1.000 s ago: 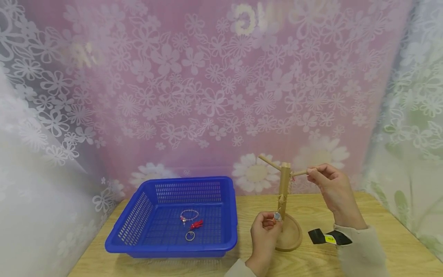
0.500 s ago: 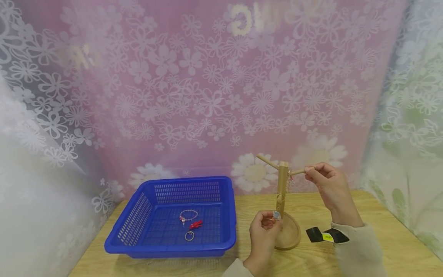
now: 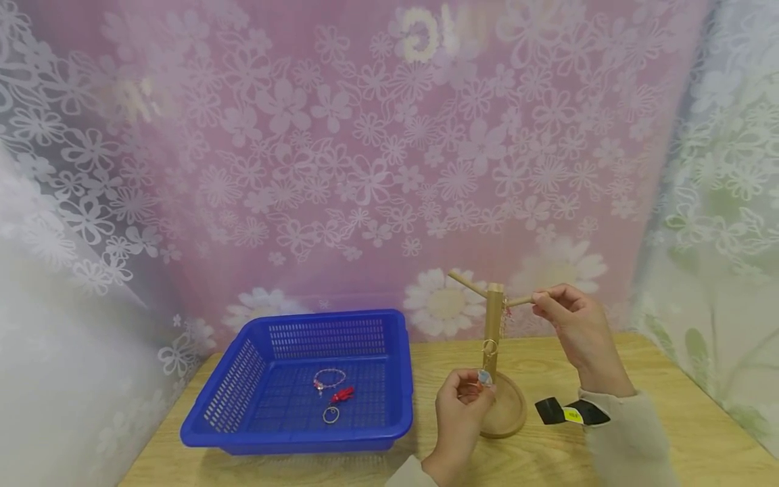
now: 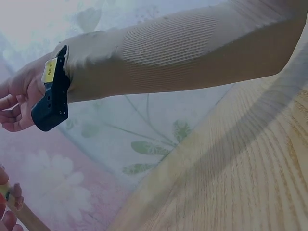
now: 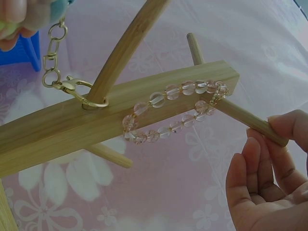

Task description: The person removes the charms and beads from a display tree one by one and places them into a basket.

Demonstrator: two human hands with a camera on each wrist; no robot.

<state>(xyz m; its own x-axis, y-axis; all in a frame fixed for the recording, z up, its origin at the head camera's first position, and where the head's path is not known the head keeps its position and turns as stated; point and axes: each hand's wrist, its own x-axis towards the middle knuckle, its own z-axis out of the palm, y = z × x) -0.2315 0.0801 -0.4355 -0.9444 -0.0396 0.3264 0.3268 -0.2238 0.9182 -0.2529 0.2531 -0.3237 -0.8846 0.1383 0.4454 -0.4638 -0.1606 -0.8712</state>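
A wooden peg stand (image 3: 496, 308) stands upright on a round base. My left hand (image 3: 458, 412) pinches the charm (image 3: 484, 377) of a keychain low beside the post. In the right wrist view the keychain's gold clasp (image 5: 72, 86) loops round the foot of a peg (image 5: 122, 53), and its chain (image 5: 50, 60) runs up to the fingers. My right hand (image 3: 575, 325) pinches the tip of an upper peg (image 5: 252, 122) between thumb and fingers. From that same peg hangs a bracelet (image 5: 156, 99) of pink and clear beads. The charm's full shape is partly hidden by fingers.
Left of the stand is a blue plastic basket (image 3: 304, 441). Inside lie a beaded bracelet (image 3: 330, 379), a red charm (image 3: 343, 394) and a gold ring (image 3: 331, 414). All rest on a wood-grain table (image 3: 548, 460), with a floral curtain (image 3: 365, 169) behind.
Both hands keep their holds on the charm and the peg. The whole head view has drifted slightly, with stand, hands and basket appearing a little farther left.
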